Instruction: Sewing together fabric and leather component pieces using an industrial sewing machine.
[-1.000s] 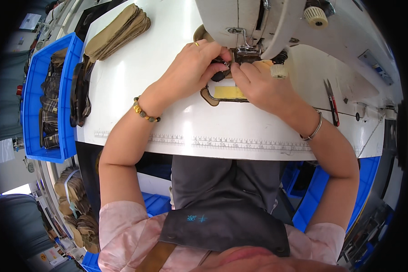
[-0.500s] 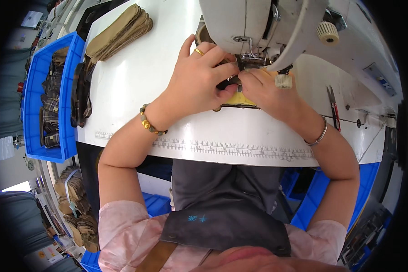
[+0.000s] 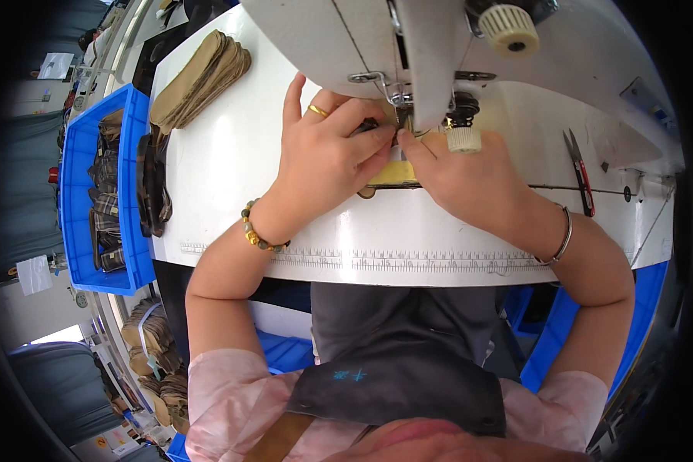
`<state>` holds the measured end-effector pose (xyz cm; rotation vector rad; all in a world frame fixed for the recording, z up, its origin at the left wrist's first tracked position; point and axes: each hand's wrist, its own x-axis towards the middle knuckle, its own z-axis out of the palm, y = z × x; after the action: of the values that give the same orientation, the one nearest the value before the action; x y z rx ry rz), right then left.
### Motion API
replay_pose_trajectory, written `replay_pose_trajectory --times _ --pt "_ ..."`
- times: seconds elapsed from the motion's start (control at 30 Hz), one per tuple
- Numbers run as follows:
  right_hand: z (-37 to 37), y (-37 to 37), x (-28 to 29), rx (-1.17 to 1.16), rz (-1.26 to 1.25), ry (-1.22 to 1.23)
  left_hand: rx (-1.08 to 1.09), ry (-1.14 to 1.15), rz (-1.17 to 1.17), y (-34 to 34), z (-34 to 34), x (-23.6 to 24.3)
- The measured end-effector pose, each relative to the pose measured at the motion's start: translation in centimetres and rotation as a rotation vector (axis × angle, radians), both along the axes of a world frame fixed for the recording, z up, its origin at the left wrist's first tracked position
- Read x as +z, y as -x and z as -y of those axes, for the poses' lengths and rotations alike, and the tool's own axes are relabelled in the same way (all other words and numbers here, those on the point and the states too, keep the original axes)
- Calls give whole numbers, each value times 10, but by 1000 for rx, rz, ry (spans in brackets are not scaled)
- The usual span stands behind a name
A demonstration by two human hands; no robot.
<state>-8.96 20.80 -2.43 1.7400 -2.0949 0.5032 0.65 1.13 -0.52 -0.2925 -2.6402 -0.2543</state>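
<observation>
Under the head of a white sewing machine (image 3: pixel 323 46), both my hands meet close to the needle area. My left hand (image 3: pixel 323 150), wearing a ring, pinches a small piece of dark fabric (image 3: pixel 368 125) between thumb and fingers. Its little finger points up and away. From the other side my right hand (image 3: pixel 466 173) is closed, thumb and index fingertip pressed against the same dark piece beside the presser foot (image 3: pixel 403 115). Just below the fingers lies a yellow strip (image 3: pixel 393 174) with a dark edge. Fingers and machine hide most of the dark fabric.
A stack of tan sole-shaped pieces (image 3: pixel 196 81) lies at the table's far left. Beside it, a blue bin (image 3: pixel 69 192) holds plaid pieces, with dark strips (image 3: pixel 152 185) at its side. Red-handled snips (image 3: pixel 580 173) rest at right. A printed ruler (image 3: pixel 431 262) runs along the front edge.
The view has shifted, so the machine head looks larger and the table sits slightly lower and right. My hands remain at the needle, and the left has turned a little, with its fingertips closer together.
</observation>
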Motion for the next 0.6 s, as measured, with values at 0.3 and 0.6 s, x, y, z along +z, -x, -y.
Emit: replay_pose_trajectory --times 0.3,0.6 --pt "-2 -8 3 41 71 -43 -44 281 -105 -4 -7 1" --pt "-2 -13 6 52 55 -88 -74 123 30 0 -7 10"
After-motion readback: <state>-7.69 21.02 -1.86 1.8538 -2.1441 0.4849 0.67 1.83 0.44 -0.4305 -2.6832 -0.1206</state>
